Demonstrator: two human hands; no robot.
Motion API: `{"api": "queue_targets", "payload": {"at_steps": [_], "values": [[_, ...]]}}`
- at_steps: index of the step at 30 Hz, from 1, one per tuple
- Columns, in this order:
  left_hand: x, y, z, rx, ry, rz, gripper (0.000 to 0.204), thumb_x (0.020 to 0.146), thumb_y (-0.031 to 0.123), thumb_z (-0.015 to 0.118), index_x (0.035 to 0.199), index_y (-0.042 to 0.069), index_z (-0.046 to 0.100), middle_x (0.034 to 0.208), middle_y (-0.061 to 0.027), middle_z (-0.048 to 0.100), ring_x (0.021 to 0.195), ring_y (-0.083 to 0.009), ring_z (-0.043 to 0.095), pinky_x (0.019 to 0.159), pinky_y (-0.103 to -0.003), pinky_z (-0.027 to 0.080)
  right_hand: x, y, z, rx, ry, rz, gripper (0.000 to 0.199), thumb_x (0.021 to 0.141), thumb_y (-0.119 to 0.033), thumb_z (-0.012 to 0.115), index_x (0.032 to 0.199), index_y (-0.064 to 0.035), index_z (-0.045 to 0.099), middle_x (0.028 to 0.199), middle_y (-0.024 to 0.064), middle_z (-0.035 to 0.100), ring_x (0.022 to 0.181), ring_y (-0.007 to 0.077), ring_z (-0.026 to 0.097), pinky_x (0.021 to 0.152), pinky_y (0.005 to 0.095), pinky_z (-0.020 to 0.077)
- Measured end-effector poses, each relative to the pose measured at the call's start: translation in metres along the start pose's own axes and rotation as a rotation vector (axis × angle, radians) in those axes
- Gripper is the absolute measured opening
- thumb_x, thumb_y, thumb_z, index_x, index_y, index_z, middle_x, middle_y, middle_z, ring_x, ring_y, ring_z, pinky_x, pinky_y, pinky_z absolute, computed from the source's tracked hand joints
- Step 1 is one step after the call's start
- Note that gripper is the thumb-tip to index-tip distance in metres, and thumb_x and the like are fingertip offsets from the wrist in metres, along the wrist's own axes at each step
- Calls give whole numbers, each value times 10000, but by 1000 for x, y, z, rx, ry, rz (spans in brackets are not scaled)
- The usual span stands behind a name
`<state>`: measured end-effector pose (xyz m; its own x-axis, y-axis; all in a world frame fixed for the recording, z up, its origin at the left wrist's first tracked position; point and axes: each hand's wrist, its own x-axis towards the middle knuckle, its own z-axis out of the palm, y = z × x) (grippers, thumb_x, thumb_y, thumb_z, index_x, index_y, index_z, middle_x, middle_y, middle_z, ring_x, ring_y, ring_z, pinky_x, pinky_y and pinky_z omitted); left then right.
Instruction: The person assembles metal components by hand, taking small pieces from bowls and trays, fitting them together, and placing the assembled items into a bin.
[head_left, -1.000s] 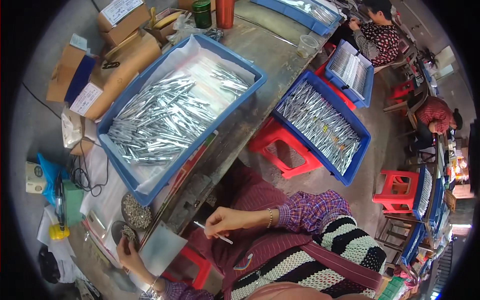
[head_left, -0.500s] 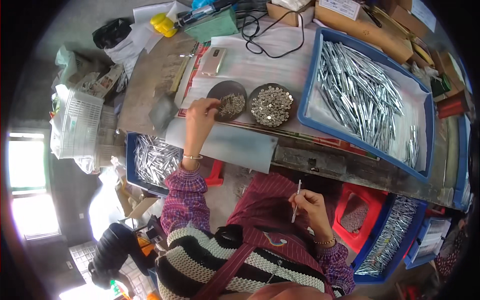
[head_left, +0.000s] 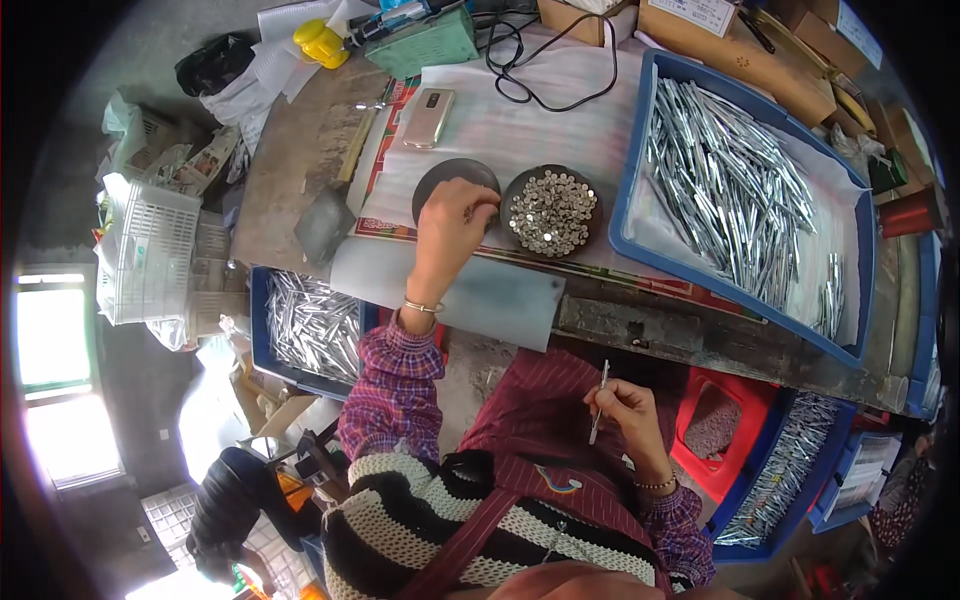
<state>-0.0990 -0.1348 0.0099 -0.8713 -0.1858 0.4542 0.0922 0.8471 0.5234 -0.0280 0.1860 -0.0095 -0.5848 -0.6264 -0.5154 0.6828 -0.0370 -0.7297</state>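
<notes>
My left hand [head_left: 450, 228] reaches over a dark round dish [head_left: 440, 179] on the worktable, fingertips down in it, pinching small metal pieces. Beside it on the right stands a second round dish [head_left: 551, 210] filled with several small silver caps. My right hand [head_left: 625, 409] rests over my lap and grips a thin silver metal rod [head_left: 599, 400] that points upward. A large blue tray [head_left: 640, 150] at the right of the table holds a heap of silver rods [head_left: 730, 190] on white paper.
A phone [head_left: 429, 117], a green box [head_left: 425, 42], a black cable [head_left: 545, 70] and cardboard boxes [head_left: 760, 40] lie at the back of the table. Blue crates of rods [head_left: 310, 325] sit at floor level left and lower right [head_left: 785, 480]. A red stool [head_left: 725, 425] stands by my right knee.
The view has swung round from the far side to the workbench. My left hand stays at the dark dish; my right hand still holds the rod over my lap.
</notes>
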Motion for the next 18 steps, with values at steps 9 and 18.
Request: {"api": "queue_targets", "payload": {"at_steps": [9,18], "values": [[-9,-4,-25,-46,18,-156,136,683,33,645,818,49,645,726,-84,579,700,-237,539,639,-333,437,3,-2,1,-16,5,22,232,883,-204,555,803,6,611,686,13,566,582,52,505,536,188,410],[-14,-8,-20,125,-5,-89,139,683,55,661,820,39,646,744,-72,594,651,-187,539,592,-288,425,2,2,0,22,23,23,197,870,-204,582,845,-15,630,687,-21,562,567,27,484,508,163,367]]}}
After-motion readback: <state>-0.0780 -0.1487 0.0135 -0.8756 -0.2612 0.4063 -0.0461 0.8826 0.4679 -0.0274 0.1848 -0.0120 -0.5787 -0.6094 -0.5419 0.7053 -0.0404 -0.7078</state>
